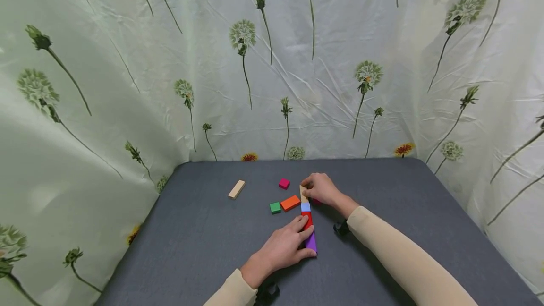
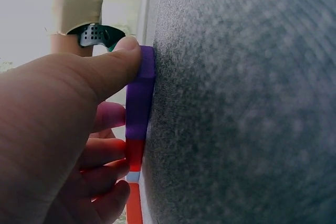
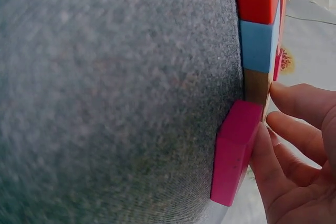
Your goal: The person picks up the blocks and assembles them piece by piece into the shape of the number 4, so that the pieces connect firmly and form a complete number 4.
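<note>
A straight row of blocks runs away from me: a purple block (image 1: pixel 311 244) nearest, then a red block (image 1: pixel 308 221), a light blue block (image 1: pixel 305 207) and a plain wooden block (image 1: pixel 303 194). My left hand (image 1: pixel 284 244) rests over the near part, its thumb on the purple block's near end (image 2: pixel 140 93) and its fingers on the red block. At the far end my right hand (image 1: pixel 324 190) pinches the plain wooden block between thumb and fingers. Just beside that block, under the right hand, lies a magenta block (image 3: pixel 232 150), mostly hidden in the head view.
Left of the row lie an orange block (image 1: pixel 291 203) and a green block (image 1: pixel 275 208). Farther back are a small crimson block (image 1: pixel 284 183) and a second plain wooden block (image 1: pixel 236 189). The dark grey table (image 1: pixel 204 244) ends at a flower-printed curtain (image 1: pixel 276 70).
</note>
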